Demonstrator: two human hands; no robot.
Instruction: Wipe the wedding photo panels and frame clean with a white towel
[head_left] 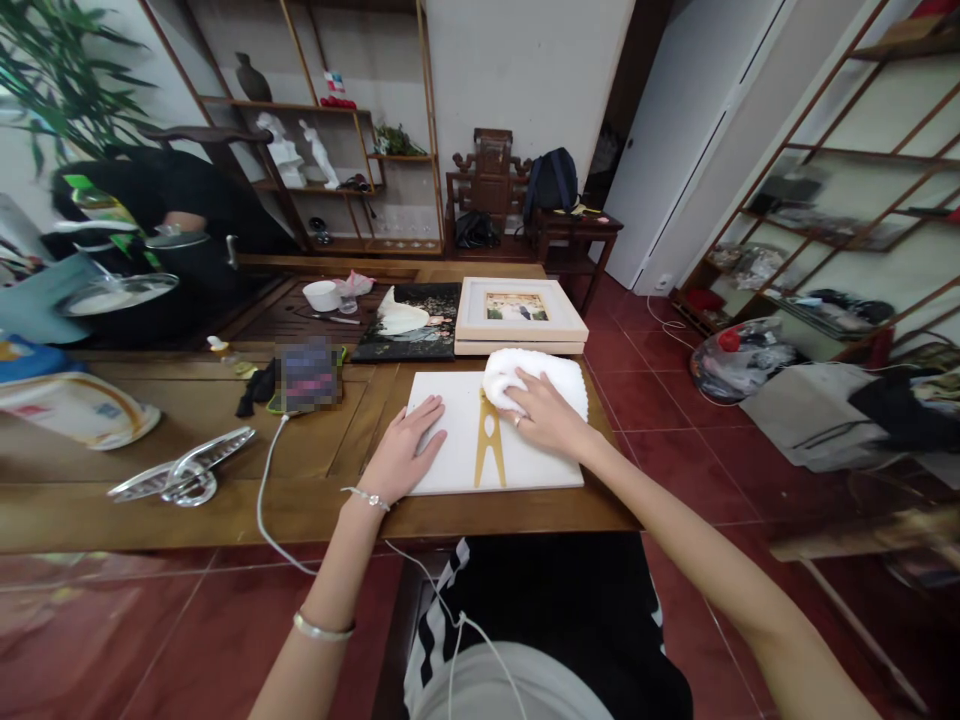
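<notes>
A flat white board lies near the table's front edge, with a gold shape like a two-legged letter on its face. My left hand rests on the board's left side, fingers stretched out and holding nothing. At the board's upper right, my right hand grips a folded white towel and presses it against the board. The towel covers the board's upper right corner and hides the top of the gold shape.
Behind the board are a framed picture and a dark picture panel. To the left lie a silver metal tool, a white cable and a detergent bottle. Another person's hand is by a dark pot.
</notes>
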